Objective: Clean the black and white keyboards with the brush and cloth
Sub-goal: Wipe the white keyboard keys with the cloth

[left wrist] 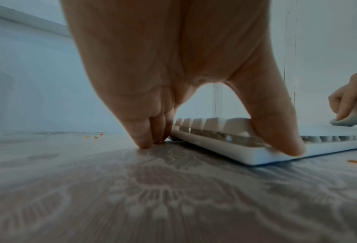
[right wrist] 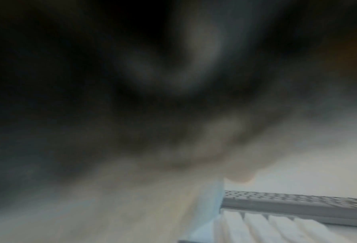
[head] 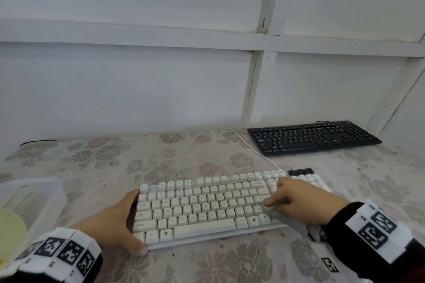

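Currently the white keyboard (head: pixel 202 204) lies flat on the floral tablecloth (head: pixel 115 163), its long front edge toward the person. The left hand (head: pixel 115 220) braces its left end — thumb (left wrist: pixel 277 131) on the near corner of the frame, the other fingers (left wrist: pixel 150 133) held together and straight, tips down on the tablecloth just beside the left edge. The right hand (head: pixel 296 202) presses a grey cloth (head: pixel 282 216) onto the keys at the right end, fingers curled over it; the cloth trails off the front edge under the wrist. The right wrist view is dark and blurred. The black keyboard (head: pixel 312 136) sits well apart at the far right, against the white wall (head: pixel 138 76). A white cable (head: pixel 250 147) runs from the white keyboard's rear edge toward the wall, passing left of the black keyboard. A translucent plastic container (head: pixel 36 202) stands at the left table edge — open tablecloth lies between it and the left hand. Small orange crumbs (left wrist: pixel 94 136) dot the tablecloth.
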